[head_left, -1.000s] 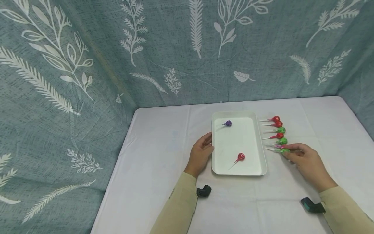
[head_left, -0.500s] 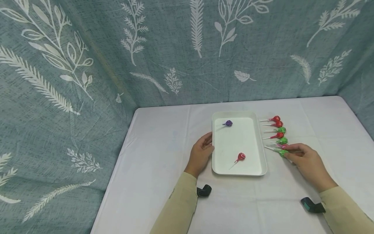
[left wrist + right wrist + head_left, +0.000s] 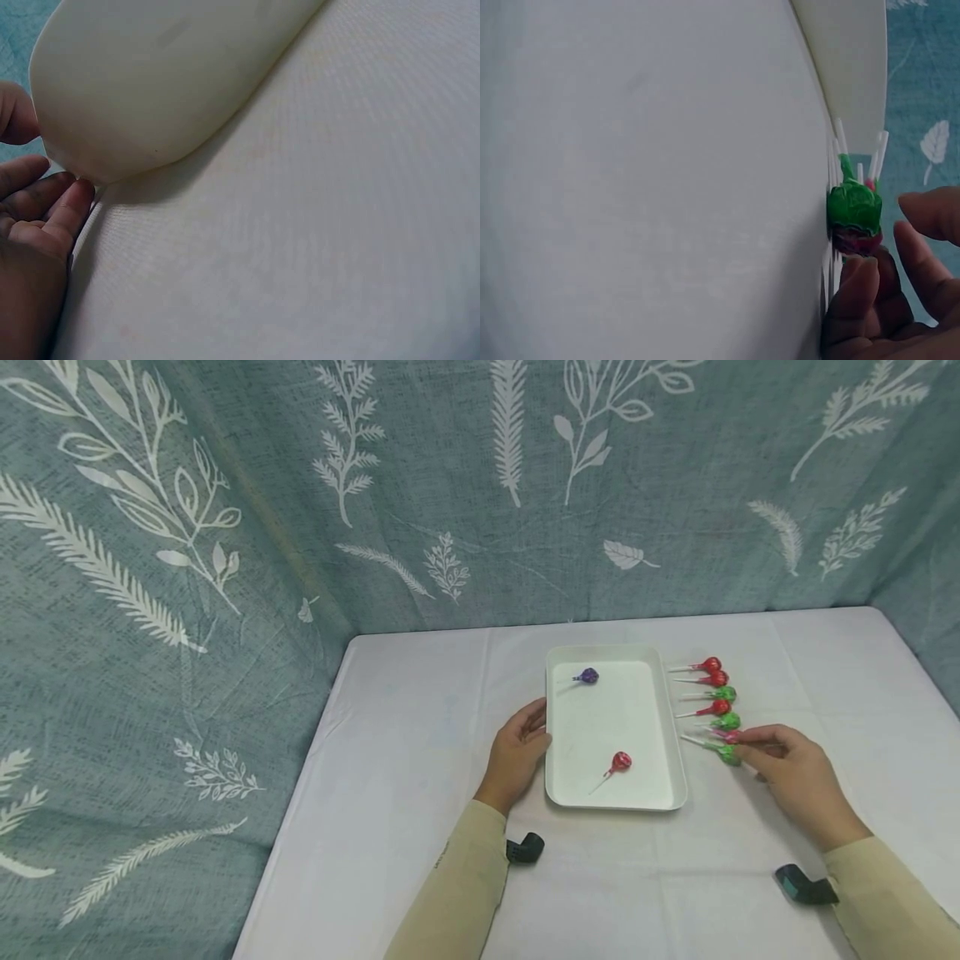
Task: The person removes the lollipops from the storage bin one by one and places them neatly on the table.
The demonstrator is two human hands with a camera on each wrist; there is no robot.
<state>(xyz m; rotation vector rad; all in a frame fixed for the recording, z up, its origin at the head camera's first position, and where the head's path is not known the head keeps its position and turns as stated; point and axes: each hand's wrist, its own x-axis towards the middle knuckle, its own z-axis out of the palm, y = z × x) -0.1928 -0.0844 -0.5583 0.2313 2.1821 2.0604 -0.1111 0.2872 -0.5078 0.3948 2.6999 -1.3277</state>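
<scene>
A white tray [image 3: 615, 727] lies on the table with a purple lollipop [image 3: 589, 677] and a red lollipop [image 3: 620, 762] inside. My left hand [image 3: 515, 756] rests against its left side; in the left wrist view, fingers touch the tray wall [image 3: 150, 97] near the lower edge. Right of the tray, red and green lollipops are lined up, sticks toward it. My right hand [image 3: 798, 777] is at the near end of this row, fingertips beside a pink lollipop [image 3: 727, 737] and a tilted green lollipop [image 3: 729, 756]. In the right wrist view, the thumb and fingers stand apart around the green head.
A white cloth covers the table [image 3: 420, 760]. Patterned teal curtains [image 3: 465, 485] hang behind it and to both sides. Small black devices stick out from both wrists, the left device [image 3: 527, 848] near the tray's near left corner.
The nearest green lollipop has turned slightly, its head now nearer me and apart from the pink one. My right thumb has drawn back a little. The left hand and tray stay put.
</scene>
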